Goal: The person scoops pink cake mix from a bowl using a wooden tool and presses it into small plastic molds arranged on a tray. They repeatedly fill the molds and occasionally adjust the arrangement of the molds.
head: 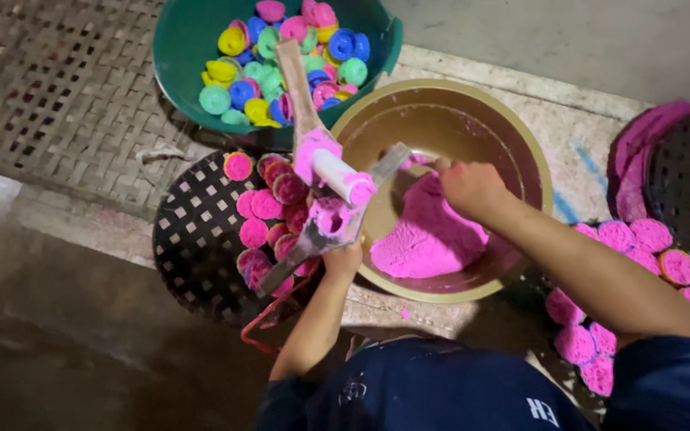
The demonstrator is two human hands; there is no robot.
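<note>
The left hand point(343, 260) has its grip closed around the lower end of a hinged press mould point(325, 187), a tool of wooden and metal arms with a short white cylinder at its joint, all smeared with pink powder. The mould hangs tilted between a dark woven tray point(193, 239) with square holes and a wide, smooth brass-coloured bowl point(441, 120). The right hand point(469, 187) reaches into that bowl, fingers curled down onto a soft, crumbly mound of pink powder point(429, 235); whether it grips any of the powder cannot be told. On the tray lie round pink pressed cakes point(269, 211) with ribbed edges, close together. More pink cakes point(628, 239) lie to the right, beside a second dark tray point(684, 175). Above, a green plastic tub point(181, 56) holds small round moulded cups point(281, 60) in yellow, blue, green and pink. A woven bamboo mat point(49, 88) covers the floor at the left.
</note>
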